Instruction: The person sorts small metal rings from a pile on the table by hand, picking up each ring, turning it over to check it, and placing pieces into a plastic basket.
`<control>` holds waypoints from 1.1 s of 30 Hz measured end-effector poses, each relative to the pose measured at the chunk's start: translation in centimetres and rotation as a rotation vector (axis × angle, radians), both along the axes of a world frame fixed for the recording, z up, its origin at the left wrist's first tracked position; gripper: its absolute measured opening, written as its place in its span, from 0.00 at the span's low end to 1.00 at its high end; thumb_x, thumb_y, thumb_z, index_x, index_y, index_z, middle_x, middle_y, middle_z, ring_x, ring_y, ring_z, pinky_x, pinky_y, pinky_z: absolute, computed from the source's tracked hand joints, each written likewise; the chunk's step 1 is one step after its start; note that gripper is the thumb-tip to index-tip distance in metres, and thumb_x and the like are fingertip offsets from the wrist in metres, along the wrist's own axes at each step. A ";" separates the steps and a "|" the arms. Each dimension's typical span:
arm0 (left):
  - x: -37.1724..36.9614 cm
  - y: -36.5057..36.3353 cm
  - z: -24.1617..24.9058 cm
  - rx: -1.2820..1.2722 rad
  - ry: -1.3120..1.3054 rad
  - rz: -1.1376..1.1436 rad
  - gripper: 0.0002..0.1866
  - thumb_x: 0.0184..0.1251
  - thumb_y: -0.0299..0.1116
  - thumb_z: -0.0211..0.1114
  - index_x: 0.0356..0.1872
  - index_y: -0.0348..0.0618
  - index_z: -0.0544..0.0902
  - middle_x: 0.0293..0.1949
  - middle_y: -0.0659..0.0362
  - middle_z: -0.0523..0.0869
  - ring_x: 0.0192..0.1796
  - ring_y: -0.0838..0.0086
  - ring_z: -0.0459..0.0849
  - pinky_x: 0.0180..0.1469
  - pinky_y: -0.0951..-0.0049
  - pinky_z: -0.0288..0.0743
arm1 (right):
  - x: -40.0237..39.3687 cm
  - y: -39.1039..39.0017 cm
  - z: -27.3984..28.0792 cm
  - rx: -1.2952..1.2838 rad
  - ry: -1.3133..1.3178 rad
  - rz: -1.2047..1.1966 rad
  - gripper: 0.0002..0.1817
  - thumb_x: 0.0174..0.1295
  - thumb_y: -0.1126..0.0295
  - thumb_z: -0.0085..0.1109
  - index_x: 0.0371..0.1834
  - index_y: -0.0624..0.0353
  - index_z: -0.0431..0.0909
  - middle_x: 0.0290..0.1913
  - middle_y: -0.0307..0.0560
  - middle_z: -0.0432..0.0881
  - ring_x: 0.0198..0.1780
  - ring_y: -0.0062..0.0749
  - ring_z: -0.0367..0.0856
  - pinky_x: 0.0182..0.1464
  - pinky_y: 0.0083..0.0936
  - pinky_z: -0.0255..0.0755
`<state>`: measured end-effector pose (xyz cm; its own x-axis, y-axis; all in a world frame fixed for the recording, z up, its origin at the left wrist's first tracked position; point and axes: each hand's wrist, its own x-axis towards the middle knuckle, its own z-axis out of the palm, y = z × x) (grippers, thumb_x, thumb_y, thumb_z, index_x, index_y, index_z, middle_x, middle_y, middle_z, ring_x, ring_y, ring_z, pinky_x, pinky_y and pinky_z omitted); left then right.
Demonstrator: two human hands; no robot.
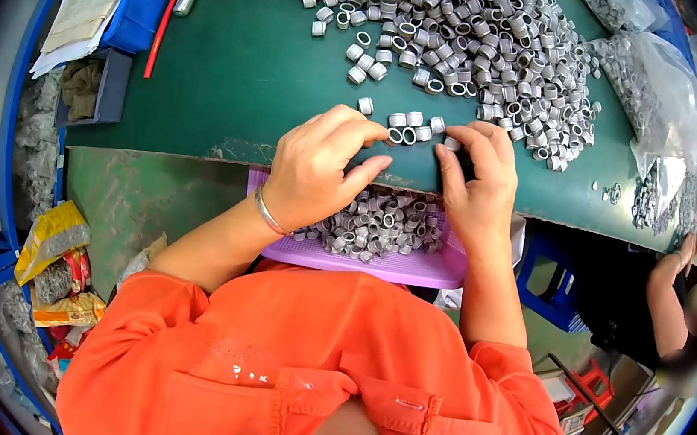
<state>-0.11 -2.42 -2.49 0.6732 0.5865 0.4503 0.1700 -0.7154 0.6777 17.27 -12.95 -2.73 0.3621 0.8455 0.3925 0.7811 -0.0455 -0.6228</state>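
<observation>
Several grey metal rings (411, 120) lie in a small group on the green table near its front edge. My left hand (321, 158) is at their left, thumb and index finger apart, with the index fingertip close to a ring. On the right, my right hand (481, 172) has its thumb and fingers around a ring (452, 144) at the table surface. A large heap of the same rings (489, 36) spreads behind. Below the table edge, a pink basket (361, 262) holds many more rings.
A blue bin (144, 9), a red pen (161, 37) and papers are at the left. Clear plastic bags (667, 99) of parts lie at the right. Another person's arm (668, 297) reaches the table's right end. A blue stool (552, 279) stands below.
</observation>
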 end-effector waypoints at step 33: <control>-0.1 -0.2 -0.7 0.069 -0.104 -0.020 0.09 0.47 0.17 0.70 0.30 0.39 0.82 0.28 0.59 0.81 0.19 0.80 0.71 0.20 0.81 0.64 | -0.7 -3.2 0.2 0.145 2.201 0.339 0.13 0.71 0.71 0.41 0.52 0.68 0.68 0.48 0.66 0.78 0.48 0.47 0.82 0.46 0.32 0.82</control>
<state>-0.21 -2.64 -3.21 0.6318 0.5386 0.5574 0.0865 -0.7636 0.6398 16.57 -16.12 -2.48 0.0781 0.9639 -0.2546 -0.9681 0.0124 -0.2501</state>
